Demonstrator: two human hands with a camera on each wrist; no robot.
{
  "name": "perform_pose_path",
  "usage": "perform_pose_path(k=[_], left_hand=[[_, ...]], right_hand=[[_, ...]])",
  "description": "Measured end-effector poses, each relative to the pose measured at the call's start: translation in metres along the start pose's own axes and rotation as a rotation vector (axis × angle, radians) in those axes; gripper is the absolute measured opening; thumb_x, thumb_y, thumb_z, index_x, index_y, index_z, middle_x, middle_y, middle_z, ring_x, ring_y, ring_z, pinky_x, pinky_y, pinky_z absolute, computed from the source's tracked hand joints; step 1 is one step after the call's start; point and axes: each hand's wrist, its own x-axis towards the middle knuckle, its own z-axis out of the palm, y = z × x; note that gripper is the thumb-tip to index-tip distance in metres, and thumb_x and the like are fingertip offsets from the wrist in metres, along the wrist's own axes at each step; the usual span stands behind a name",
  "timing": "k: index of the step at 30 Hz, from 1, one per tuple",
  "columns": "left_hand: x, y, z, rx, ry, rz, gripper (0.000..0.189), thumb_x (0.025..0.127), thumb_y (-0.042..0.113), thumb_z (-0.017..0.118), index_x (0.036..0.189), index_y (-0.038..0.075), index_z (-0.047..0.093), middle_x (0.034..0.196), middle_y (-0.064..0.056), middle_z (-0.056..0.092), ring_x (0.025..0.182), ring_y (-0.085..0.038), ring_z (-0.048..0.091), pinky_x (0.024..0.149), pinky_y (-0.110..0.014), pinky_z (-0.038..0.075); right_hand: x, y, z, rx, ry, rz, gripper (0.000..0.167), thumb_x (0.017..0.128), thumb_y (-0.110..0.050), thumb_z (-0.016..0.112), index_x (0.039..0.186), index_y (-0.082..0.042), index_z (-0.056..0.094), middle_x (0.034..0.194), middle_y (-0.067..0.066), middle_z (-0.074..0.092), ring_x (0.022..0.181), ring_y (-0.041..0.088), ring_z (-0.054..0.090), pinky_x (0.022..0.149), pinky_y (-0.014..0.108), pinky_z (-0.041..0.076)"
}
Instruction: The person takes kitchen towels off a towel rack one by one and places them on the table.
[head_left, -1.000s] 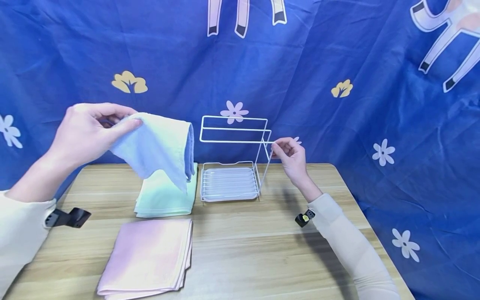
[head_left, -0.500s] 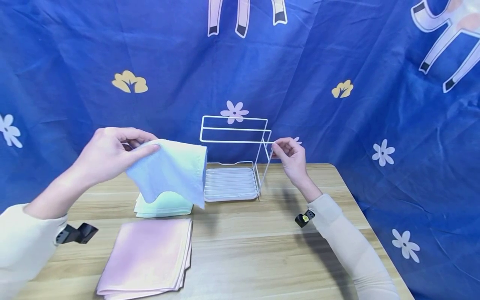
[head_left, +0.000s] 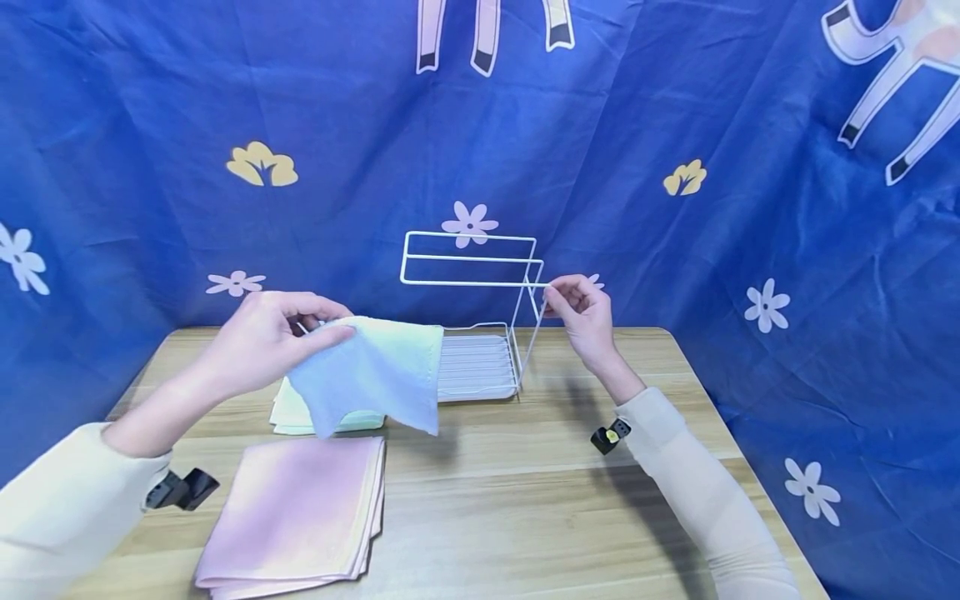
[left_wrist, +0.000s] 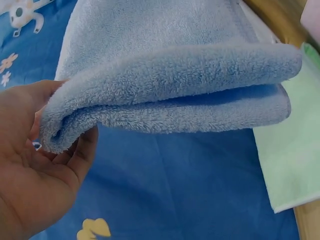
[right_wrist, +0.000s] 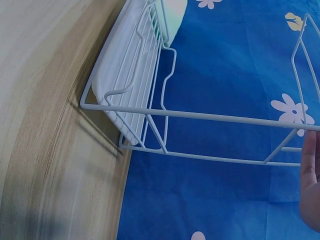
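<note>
A folded light-blue terry towel (head_left: 375,367) hangs from my left hand (head_left: 273,346), pinched between thumb and fingers at its left end. In the left wrist view the fluffy towel (left_wrist: 175,75) shows its folded layers. It hangs over the green folded towel and in front of the left part of a white wire rack (head_left: 472,283). My right hand (head_left: 583,317) pinches the rack's upper right corner. The right wrist view shows fingers (right_wrist: 310,160) at the rack's white wire frame (right_wrist: 225,118). The rack stands upright with a white tray (head_left: 476,367) at its base.
A green folded towel (head_left: 288,412) lies on the wooden table (head_left: 525,500), partly covered from view. Nearer the front lies a pink folded towel (head_left: 296,508). A blue patterned curtain (head_left: 360,167) rises behind the table and along its right side.
My left hand has moved down and to the right with the blue towel, from left of the rack to in front of its left part. My right hand stays on the rack.
</note>
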Motion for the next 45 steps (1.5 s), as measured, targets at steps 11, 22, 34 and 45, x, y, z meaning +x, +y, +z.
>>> perform_pose_path(k=[11, 22, 34, 45], left_hand=[[-0.005, 0.006, 0.027, -0.092, -0.066, 0.013, 0.017, 0.095, 0.021, 0.08, 0.11, 0.013, 0.082, 0.094, -0.003, 0.08, 0.068, -0.001, 0.061, 0.061, -0.021, 0.051], [-0.006, 0.016, 0.052, -0.158, -0.111, 0.011, 0.014, 0.095, 0.022, 0.079, 0.107, 0.015, 0.083, 0.087, 0.003, 0.077, 0.068, -0.003, 0.061, 0.063, -0.023, 0.052], [-0.006, 0.029, 0.079, -0.248, -0.177, 0.033, 0.013, 0.095, 0.02, 0.079, 0.106, 0.014, 0.083, 0.088, 0.004, 0.078, 0.069, -0.002, 0.062, 0.064, -0.023, 0.053], [-0.012, 0.038, 0.1, -0.305, -0.243, 0.054, 0.01, 0.095, 0.02, 0.077, 0.102, 0.017, 0.083, 0.091, 0.006, 0.078, 0.069, -0.001, 0.059, 0.064, -0.022, 0.051]], right_hand=[[-0.001, -0.001, -0.001, -0.009, -0.011, 0.007, 0.026, 0.098, 0.01, 0.064, 0.099, -0.016, 0.071, 0.083, -0.006, 0.073, 0.073, 0.009, 0.072, 0.071, 0.025, 0.064], [0.002, 0.001, -0.002, -0.018, -0.018, 0.0, 0.026, 0.098, 0.009, 0.064, 0.098, -0.016, 0.071, 0.083, -0.001, 0.073, 0.073, 0.008, 0.073, 0.072, 0.029, 0.065], [0.001, -0.002, -0.001, -0.001, -0.006, 0.021, 0.018, 0.098, 0.009, 0.065, 0.1, -0.009, 0.07, 0.083, 0.0, 0.074, 0.073, 0.008, 0.073, 0.071, 0.025, 0.064], [0.002, -0.001, -0.002, -0.002, -0.016, 0.014, 0.019, 0.098, 0.009, 0.065, 0.1, -0.01, 0.071, 0.084, 0.005, 0.074, 0.073, 0.008, 0.073, 0.071, 0.026, 0.064]])
